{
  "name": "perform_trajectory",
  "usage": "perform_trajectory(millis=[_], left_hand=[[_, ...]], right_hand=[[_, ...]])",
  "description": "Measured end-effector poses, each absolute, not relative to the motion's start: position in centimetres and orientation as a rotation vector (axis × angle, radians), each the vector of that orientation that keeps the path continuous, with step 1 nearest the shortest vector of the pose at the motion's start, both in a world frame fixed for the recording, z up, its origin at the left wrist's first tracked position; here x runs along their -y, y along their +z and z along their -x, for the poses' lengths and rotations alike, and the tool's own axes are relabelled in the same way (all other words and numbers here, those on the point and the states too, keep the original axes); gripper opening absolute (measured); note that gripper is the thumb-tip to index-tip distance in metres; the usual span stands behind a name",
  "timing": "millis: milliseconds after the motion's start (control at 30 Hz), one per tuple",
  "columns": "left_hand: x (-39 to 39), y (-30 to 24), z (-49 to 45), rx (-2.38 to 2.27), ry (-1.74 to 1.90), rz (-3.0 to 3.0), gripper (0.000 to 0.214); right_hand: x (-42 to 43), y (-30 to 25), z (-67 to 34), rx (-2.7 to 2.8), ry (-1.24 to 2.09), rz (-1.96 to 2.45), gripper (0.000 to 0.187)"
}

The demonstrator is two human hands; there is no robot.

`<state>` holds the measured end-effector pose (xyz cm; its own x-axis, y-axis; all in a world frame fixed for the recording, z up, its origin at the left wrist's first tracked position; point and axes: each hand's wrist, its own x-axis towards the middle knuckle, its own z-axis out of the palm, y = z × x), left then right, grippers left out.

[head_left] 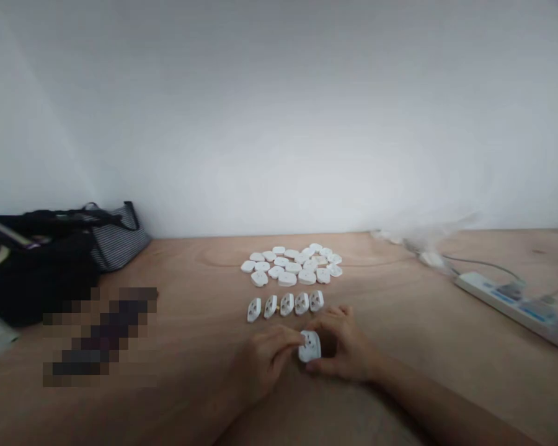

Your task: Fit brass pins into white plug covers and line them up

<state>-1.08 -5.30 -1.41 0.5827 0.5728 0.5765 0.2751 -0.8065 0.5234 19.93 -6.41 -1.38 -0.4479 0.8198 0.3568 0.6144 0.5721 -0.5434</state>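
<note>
Head view, looking across the tabletop (199, 291) toward a white wall (279, 111). One white plastic plug housing (309, 347) held between both hands, close to the camera, its pin holes showing. Left hand (265, 362) closed narrow, fingertips pressed against the housing's left side; right hand (339, 344) curled narrow around its right side, fingers reaching over the top edge. Just beyond the hands, a row of five matching housings (283, 305), all tilted alike, side by side and nearly touching. Farther on, a loose pile of white housings (291, 265) lying flat. Off to the right, a white power strip (506, 303) with a grey cable (483, 263). Off to the left, a black bag (32, 279) against a striped bag (118, 238), with a pixelated patch (97, 337) on the wood nearby.
</note>
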Motion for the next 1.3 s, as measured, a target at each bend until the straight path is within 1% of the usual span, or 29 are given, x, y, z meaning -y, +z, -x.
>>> perform_trajectory(millis=[233,467,600,767,900,1000,1067,1233,1300], left_hand=[[5.23,-1.48,1.20,-0.570,1.114,-2.455,0.021],[4.91,-1.36,1.03,-0.455,1.180,-2.483,0.022],[4.85,-1.09,1.12,-0.471,1.204,-2.526,0.022],[5.20,-0.83,1.36,-0.561,1.063,-2.585,0.025],[5.44,-0.70,1.52,-0.673,1.028,-2.498,0.032],[5.28,-0.83,1.56,-0.705,0.948,-2.458,0.055],[5.10,-1.05,1.58,-0.720,0.897,-2.442,0.064],[5.03,-1.42,1.74,-0.854,0.876,-2.430,0.058],[5.15,-1.42,1.81,-0.933,0.918,-2.418,0.060]], right_hand=[[6.42,-1.43,-19.90,2.228,0.462,1.122,0.044],[6.59,-1.03,-19.96,2.268,0.523,1.067,0.038],[6.59,-1.11,-19.92,2.233,0.521,1.053,0.038],[6.49,-1.24,-20.03,2.212,0.494,1.025,0.039],[6.30,-1.37,-20.30,2.178,0.502,1.014,0.043],[6.19,-1.64,-20.24,2.149,0.488,1.021,0.050],[6.18,-1.85,-20.03,2.129,0.483,1.027,0.054],[6.25,-1.97,-19.83,2.094,0.466,1.038,0.065],[6.28,-1.82,-20.07,2.115,0.468,1.085,0.064]])
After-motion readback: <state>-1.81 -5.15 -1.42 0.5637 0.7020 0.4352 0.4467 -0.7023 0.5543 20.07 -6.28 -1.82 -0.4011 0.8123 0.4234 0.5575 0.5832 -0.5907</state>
